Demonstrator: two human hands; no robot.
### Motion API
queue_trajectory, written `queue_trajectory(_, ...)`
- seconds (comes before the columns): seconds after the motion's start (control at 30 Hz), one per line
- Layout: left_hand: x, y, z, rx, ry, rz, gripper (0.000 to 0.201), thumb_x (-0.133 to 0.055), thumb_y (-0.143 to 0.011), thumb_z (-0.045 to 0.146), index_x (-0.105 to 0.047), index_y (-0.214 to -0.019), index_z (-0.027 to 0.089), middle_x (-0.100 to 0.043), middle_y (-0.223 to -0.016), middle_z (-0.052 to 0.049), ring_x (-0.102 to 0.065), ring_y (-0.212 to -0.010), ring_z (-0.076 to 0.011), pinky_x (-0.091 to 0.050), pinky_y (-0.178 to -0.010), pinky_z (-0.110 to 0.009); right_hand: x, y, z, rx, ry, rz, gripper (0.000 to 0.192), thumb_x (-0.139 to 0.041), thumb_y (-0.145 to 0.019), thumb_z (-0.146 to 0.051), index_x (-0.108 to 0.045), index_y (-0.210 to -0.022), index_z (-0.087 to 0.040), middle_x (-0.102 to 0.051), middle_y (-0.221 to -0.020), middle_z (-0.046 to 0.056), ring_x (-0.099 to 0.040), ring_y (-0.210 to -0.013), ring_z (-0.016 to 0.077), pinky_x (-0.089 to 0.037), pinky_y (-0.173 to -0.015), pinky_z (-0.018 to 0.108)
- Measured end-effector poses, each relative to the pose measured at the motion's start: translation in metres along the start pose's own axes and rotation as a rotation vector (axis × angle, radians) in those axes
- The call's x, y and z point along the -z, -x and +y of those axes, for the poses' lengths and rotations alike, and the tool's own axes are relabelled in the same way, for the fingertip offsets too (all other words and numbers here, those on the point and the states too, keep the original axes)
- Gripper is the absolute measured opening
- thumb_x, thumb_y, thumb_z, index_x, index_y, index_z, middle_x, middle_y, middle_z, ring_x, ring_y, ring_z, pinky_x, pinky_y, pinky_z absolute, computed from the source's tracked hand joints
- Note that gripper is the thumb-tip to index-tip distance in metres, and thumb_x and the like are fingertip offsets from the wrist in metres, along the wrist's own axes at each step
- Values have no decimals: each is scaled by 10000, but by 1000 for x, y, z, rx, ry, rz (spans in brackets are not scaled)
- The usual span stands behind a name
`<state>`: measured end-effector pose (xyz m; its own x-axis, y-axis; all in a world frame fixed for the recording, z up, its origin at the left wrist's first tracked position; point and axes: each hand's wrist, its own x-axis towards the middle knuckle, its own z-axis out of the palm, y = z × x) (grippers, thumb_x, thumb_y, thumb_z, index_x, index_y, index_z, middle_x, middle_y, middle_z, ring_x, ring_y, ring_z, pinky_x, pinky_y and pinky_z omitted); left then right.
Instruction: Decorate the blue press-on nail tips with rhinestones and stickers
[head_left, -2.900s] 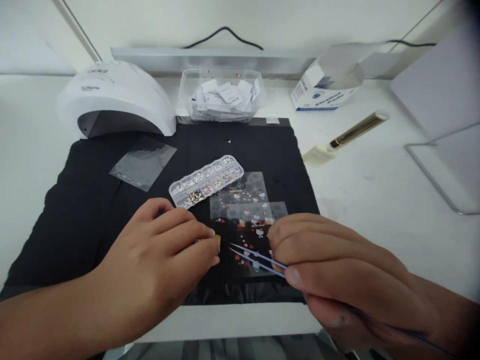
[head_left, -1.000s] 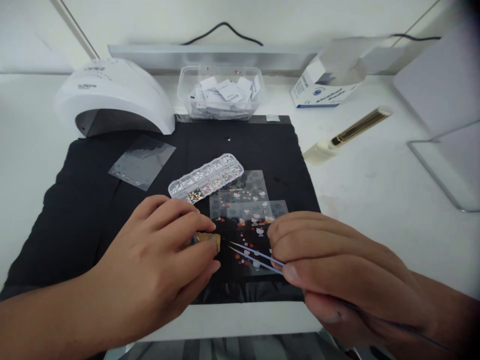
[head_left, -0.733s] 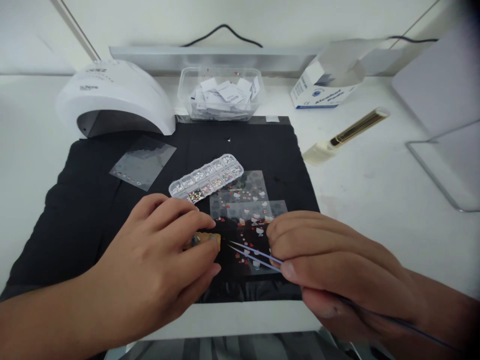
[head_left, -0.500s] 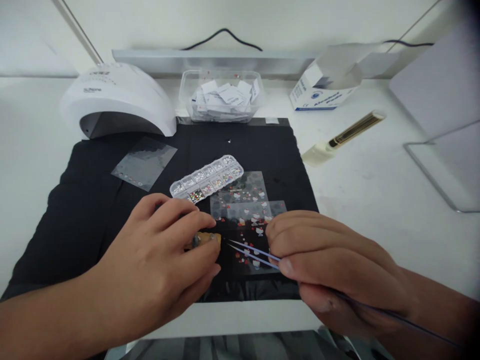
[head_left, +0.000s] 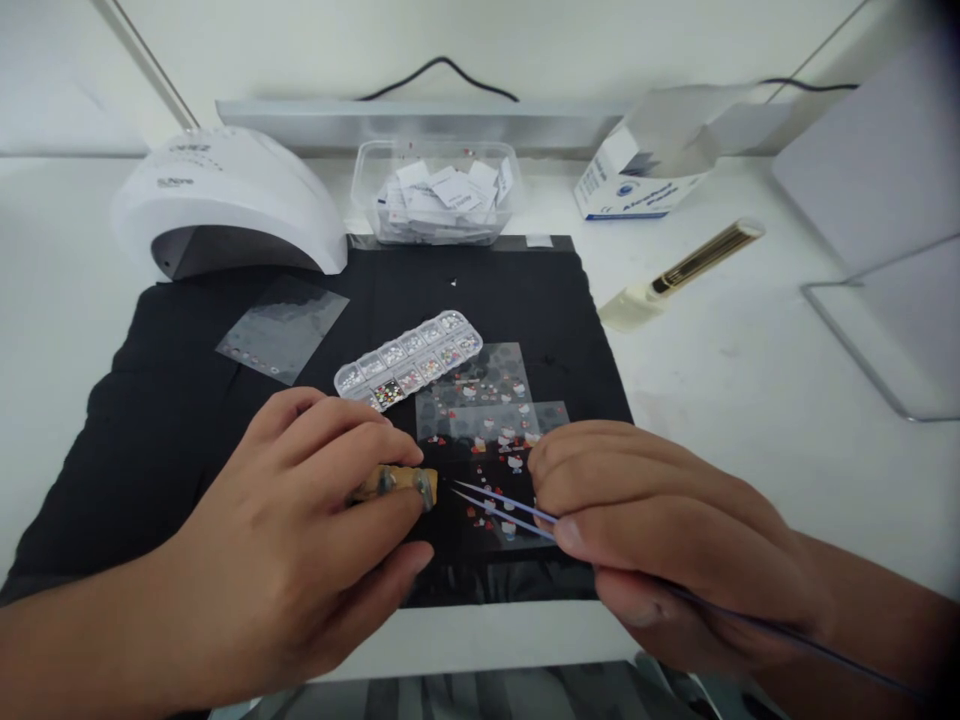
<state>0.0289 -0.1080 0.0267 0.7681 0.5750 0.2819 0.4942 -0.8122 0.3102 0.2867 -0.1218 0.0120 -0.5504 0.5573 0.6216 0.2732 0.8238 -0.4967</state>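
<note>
My left hand (head_left: 315,510) is closed around a short yellow-brown strip (head_left: 403,480) that carries small dark grey, glossy nail tips; its fingers hide part of the strip. My right hand (head_left: 667,530) pinches a pair of thin purple tweezers (head_left: 517,515), whose two fine points are slightly apart just right of the strip's end. I cannot make out anything between the points. Beneath the tweezers lie clear sticker sheets (head_left: 480,375) printed with red and white cartoon figures. Just beyond my left hand is a clear compartment case (head_left: 409,360) of coloured rhinestones.
A black mat (head_left: 172,400) covers the work area, with another clear sheet (head_left: 285,325) on it. Behind stand a white nail lamp (head_left: 240,190), a plastic tub (head_left: 435,225) of small packets and an alcohol pads box (head_left: 637,190). A gold-handled brush bottle (head_left: 697,265) is at right.
My left hand has shifted its fingers slightly on the strip, and more of the nail tips show. The right hand and tweezers hold nearly the same position.
</note>
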Motion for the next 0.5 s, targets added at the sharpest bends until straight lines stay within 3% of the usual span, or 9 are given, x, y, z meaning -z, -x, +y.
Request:
queue_trajectory(0.23,2,1,-3,-25,-27,9,121,-644,-875,242,-671,-987,204,-639,-1049,-56,-555,-989,-251,-401,-837,-466,1,0,-1,2,-10,-2,177,-411,-986,-229,-574,-931,-184,-679,-771,92,-685,-706,194,-634,-683,368)
queue_trajectory(0.37,10,2,-5,22,10,77,102,-626,-855,208,-638,-957,213,-615,-1024,-57,-556,-993,-255,-421,-843,-480,1,1,-1,-10,-31,7,172,-413,-983,-229,-578,-964,-185,-680,-782,91,-683,-708,197,-631,-682,367)
queue_trajectory(0.5,17,2,-26,153,202,174,102,-563,-861,191,-558,-959,218,-572,-981,-36,-568,-960,-200,-469,-786,-392,-2,0,3,-18,-68,70,176,-423,-974,-222,-586,-1023,-176,-672,-764,88,-681,-721,205,-623,-692,370)
